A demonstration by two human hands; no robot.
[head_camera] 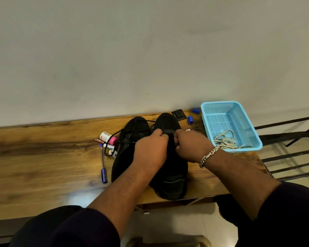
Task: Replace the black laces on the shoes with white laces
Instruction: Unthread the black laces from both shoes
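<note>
Head view has both hands, left hand [151, 147] and right hand [191, 145], pinching the black lace [168, 131] on the right shoe [169, 157] near the bench [43, 154] back edge, so best to loosen it eyelet by eyelet, not yank, with white laces [225, 139] waiting in the blue basket [246, 111].

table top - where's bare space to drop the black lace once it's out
The widest bare wood of the table lies left of the blue pen. A smaller strip lies between the right shoe and the blue basket, under the right hand's forearm. Crowded: pen and small bottles by the left shoe.
</note>
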